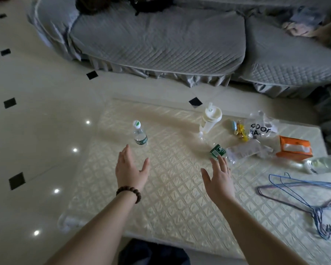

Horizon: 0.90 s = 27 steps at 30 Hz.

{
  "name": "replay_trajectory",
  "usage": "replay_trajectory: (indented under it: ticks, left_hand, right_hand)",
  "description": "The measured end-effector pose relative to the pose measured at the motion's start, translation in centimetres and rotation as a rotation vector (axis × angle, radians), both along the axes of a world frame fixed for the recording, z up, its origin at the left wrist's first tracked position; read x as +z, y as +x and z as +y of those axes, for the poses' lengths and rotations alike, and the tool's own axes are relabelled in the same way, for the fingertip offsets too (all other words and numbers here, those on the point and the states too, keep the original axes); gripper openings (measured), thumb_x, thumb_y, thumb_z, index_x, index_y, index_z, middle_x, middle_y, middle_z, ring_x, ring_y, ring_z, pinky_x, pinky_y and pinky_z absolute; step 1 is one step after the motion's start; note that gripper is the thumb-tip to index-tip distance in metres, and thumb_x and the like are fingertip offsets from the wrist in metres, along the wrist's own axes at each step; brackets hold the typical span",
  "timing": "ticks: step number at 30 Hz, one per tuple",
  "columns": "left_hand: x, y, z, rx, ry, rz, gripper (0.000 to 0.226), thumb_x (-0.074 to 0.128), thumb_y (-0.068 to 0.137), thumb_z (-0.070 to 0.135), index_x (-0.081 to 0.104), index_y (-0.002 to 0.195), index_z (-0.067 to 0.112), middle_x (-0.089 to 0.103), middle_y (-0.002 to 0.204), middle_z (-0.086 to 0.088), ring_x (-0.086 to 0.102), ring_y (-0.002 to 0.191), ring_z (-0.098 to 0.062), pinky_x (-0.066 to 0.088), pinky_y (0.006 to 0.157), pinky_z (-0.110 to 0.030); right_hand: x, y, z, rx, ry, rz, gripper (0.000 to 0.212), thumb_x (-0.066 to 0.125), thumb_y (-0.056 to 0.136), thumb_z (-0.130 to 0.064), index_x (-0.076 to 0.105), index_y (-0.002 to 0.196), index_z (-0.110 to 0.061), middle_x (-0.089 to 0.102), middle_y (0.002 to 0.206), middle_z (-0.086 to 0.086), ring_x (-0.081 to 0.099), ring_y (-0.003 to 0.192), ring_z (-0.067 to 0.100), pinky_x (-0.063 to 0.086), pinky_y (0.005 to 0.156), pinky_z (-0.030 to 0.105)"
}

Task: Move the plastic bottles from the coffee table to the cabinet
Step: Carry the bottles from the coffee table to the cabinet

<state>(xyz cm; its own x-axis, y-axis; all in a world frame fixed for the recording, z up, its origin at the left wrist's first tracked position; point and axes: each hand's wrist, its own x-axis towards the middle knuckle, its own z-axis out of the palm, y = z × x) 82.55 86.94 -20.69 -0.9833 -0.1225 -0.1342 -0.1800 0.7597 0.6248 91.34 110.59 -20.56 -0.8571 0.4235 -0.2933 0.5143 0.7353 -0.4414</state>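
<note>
left hand (131, 170) spread, empty, near upright bottle (139, 135) on table (180, 197) | right hand (218, 177) spread, empty, fingertips hide base of tipped bottle (217, 151) | clear bags (245, 150) blurred | far-right bottle (325, 164) cut off

The cream coffee table cover (180, 188) is quilted cloth with a satin sheen. The upright clear plastic bottle with a green label (139, 135) looks smooth and glossy. The thin blue hangers (304, 197) look like coated wire. The orange tissue box (294, 148) seems matt card. The pale floor tiles (46, 131) are polished, mirroring lights; the grey sofa cover (161, 39) is matt quilted fabric.
</note>
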Motion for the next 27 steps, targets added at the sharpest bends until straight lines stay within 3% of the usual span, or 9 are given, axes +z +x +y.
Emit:
replay_trajectory:
  ticks: [4,8,11,15,18,27]
  left_hand:
    - [-4.0,-5.7,0.6,0.054,0.084,-0.032,0.091,0.070,0.077,0.047,0.019,0.147,0.017,0.028,0.152,-0.005,0.029,0.139,-0.021,0.030,0.112,-0.040]
    - [-9.1,-10.3,1.3,0.116,0.236,-0.083,0.103,0.077,0.072,0.042,0.013,0.149,0.021,0.019,0.156,0.000,0.022,0.142,-0.015,0.022,0.109,-0.025]
    - [-11.9,-12.8,1.6,0.151,0.308,-0.082,0.108,0.081,0.069,0.036,0.011,0.149,0.023,0.019,0.156,0.003,0.024,0.141,-0.012,0.024,0.113,-0.028]
    - [-13.8,-14.4,2.1,0.166,0.322,-0.022,0.089,0.081,0.071,0.022,0.027,0.141,0.016,0.040,0.133,0.009,0.045,0.118,-0.009,0.034,0.096,-0.019]
    - [-15.3,-14.9,1.7,0.131,0.285,0.015,0.068,0.079,0.073,0.018,0.039,0.127,0.015,0.053,0.121,0.001,0.055,0.110,-0.021,0.038,0.086,-0.023]
    - [-16.0,-13.9,5.2,-0.074,0.315,0.044,0.065,0.082,0.070,0.027,0.042,0.121,0.023,0.055,0.122,0.000,0.056,0.107,-0.017,0.044,0.089,-0.027]
  right_hand:
    - [-3.6,-4.4,1.3,-0.043,0.009,0.036,0.057,0.045,0.095,-0.041,0.030,0.145,-0.018,0.017,0.158,0.005,0.006,0.147,0.020,0.017,0.119,0.044]
    - [-7.7,-7.6,2.4,-0.104,0.003,0.059,0.055,0.049,0.094,-0.036,0.034,0.143,-0.017,0.022,0.157,0.008,0.011,0.146,0.023,0.019,0.118,0.045]
    - [-10.3,-9.0,3.0,-0.147,-0.007,0.059,0.054,0.050,0.094,-0.034,0.034,0.143,-0.018,0.021,0.157,0.006,0.010,0.147,0.022,0.019,0.118,0.044]
    - [-13.1,-9.6,3.8,-0.163,-0.008,0.040,0.055,0.050,0.093,-0.036,0.033,0.144,-0.019,0.019,0.158,0.004,0.009,0.147,0.020,0.020,0.118,0.045]
    - [-14.4,-9.9,5.1,-0.161,0.004,0.029,0.057,0.052,0.092,-0.036,0.034,0.143,-0.017,0.021,0.157,0.007,0.010,0.147,0.022,0.019,0.118,0.045]
    - [-17.8,-12.5,10.8,-0.102,0.092,-0.103,0.075,0.057,0.088,-0.044,0.020,0.149,-0.021,0.010,0.160,0.006,0.002,0.148,0.021,0.007,0.120,0.041]
